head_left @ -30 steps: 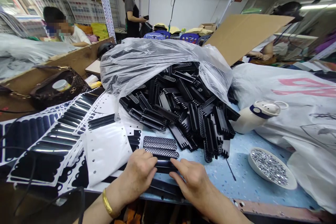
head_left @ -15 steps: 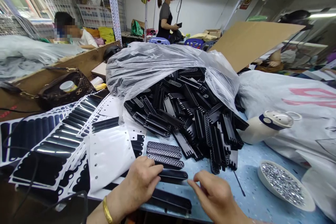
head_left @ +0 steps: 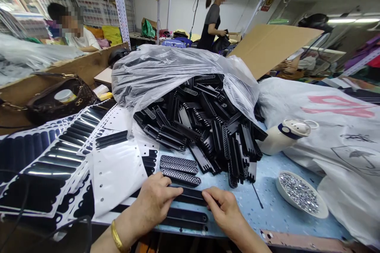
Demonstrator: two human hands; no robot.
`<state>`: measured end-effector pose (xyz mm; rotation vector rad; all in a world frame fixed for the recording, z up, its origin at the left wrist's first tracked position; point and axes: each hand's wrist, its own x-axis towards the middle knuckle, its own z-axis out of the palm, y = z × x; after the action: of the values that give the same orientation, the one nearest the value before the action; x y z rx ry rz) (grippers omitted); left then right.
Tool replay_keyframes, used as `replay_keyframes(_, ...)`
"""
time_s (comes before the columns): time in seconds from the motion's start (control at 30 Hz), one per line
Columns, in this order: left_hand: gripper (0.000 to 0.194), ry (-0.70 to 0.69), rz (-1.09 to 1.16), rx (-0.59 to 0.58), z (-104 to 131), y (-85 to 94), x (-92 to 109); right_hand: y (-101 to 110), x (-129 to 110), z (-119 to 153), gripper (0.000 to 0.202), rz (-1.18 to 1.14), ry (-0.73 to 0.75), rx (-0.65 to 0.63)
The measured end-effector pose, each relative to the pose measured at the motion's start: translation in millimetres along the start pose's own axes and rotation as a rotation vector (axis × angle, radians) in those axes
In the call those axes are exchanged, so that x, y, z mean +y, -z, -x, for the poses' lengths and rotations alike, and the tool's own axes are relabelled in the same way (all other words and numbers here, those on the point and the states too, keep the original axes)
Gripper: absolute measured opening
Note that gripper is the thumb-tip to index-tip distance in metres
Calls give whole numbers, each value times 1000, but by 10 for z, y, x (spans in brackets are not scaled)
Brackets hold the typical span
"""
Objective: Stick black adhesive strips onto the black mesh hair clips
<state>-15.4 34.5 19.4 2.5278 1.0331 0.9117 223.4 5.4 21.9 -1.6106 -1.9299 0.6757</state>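
Note:
In front of me, a plain black plastic strip [head_left: 192, 196] with rounded ends lies between my two hands. My left hand [head_left: 156, 197], a gold bracelet on its wrist, is closed on the left part, thumb and fingertips at the strip. At the right end, my right hand [head_left: 221, 205] pinches with thumb and index finger. Just beyond lie black strips [head_left: 179, 165] with a silver diamond pattern. Nearer to me, another plain black strip [head_left: 190, 216] rests along the table edge. Whatever lies under my left palm is hidden.
A clear plastic bag [head_left: 178, 59] spills a heap of black toothed pieces [head_left: 204, 126]. Sheets of black adhesive strips [head_left: 59, 162] cover the left side. To the right stand a bowl of silver gems [head_left: 299, 193] and a cream bottle [head_left: 279, 138]. Other people are in the background.
My right hand has closed in on the strip's right end, where it was apart before. The view has shifted slightly, and a person in the background has moved right.

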Motion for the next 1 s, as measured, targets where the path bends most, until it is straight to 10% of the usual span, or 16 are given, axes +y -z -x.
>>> replay_keyframes(0.23, 30, 56, 128, -56, -55, 141, 46, 111, -13, 26, 54, -144, -159, 16)
replay_keyframes(0.53, 31, 328, -111, -12, -151, -90, 108, -64, -108, -36, 55, 1, 39, 123)
replay_keyframes(1.0, 15, 114, 139, 85, 142, 304, 139, -63, -268, 36, 25, 241, 431, 193)
